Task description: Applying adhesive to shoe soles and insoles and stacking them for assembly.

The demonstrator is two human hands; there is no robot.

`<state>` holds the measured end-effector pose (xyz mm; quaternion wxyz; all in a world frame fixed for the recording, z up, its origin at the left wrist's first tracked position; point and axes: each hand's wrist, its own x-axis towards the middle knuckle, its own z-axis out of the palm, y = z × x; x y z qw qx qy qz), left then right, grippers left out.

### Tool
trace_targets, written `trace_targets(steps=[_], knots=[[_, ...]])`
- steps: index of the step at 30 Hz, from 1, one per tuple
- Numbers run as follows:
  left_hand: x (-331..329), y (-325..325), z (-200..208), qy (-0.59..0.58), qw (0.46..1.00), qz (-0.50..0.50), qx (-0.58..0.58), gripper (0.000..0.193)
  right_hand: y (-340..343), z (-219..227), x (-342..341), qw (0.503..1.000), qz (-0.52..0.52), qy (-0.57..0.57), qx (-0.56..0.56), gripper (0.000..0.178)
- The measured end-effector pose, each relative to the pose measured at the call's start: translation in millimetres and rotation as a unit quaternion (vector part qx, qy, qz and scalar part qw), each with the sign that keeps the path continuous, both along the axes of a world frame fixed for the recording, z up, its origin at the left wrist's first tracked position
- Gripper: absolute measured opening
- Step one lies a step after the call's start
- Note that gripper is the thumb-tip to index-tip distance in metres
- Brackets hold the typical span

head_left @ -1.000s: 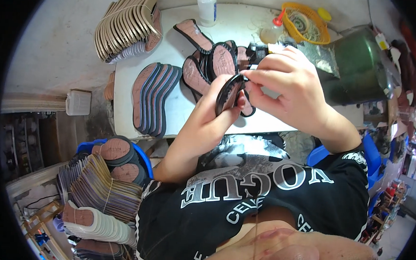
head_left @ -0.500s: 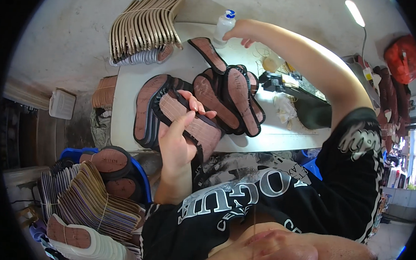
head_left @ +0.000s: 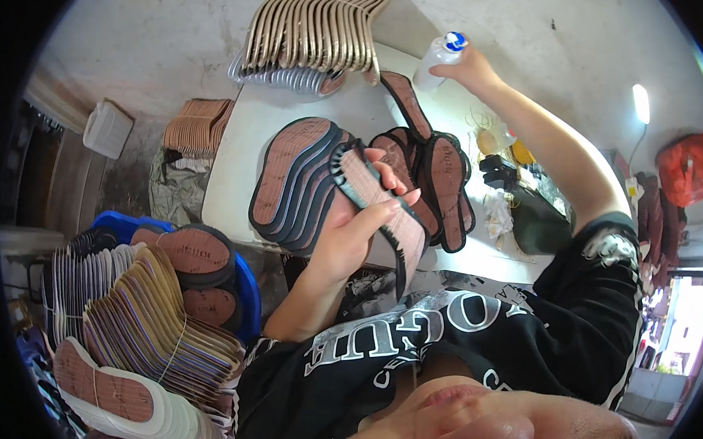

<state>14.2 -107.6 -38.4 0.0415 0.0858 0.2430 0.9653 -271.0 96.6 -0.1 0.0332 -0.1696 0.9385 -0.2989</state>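
My left hand [head_left: 359, 228] is closed round a shoe sole [head_left: 369, 179] with a pinkish-brown face and a black edge gathered in folds at one end. The sole is tilted above the table's near side. Out at the far edge, my right hand [head_left: 475, 72] grips a white bottle [head_left: 435, 65] with a blue cap, its thumb across the bottle's side; the other fingers are partly hidden. Beside the held sole, a fanned row of black-edged soles [head_left: 291, 166] lies to the left. A loose pile of similar soles [head_left: 449, 184] lies to its right.
Bundled beige curved pieces [head_left: 313, 29] stand at the white table's [head_left: 231, 191] far left. A black device [head_left: 496, 171] and crumpled white material [head_left: 498, 214] lie at right. Below left, a blue tub [head_left: 248, 293] stands by tied stacks of soles [head_left: 159, 321].
The whole view has shifted, so the table things appear farther right. The sole in my left hand has tipped, showing more of its edge. My right hand stays at the bottle.
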Motion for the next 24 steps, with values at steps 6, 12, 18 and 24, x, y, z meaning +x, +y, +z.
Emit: trace_targets(steps=[6, 12, 18, 24], knots=[[-9.9, 19.6, -1.4, -0.021, 1.0, -0.009, -0.005, 0.053, -32.4, 66.2, 102.9, 0.982, 0.162, 0.09, 0.046, 0.059], [-8.8, 41.4, 4.4, -0.043, 0.998, -0.04, -0.007, 0.053, -32.8, 76.7, 153.9, 0.918, 0.268, 0.231, 0.181, 0.06], [-0.2, 50.9, 10.1, -0.074, 0.995, -0.057, -0.034, 0.055, -18.4, 77.5, 167.2, 0.893, 0.278, 0.282, 0.216, 0.065], [8.4, 57.6, 11.6, -0.083, 0.996, -0.037, 0.011, 0.03, -15.1, 80.0, 179.3, 0.883, 0.266, 0.307, 0.235, 0.064]])
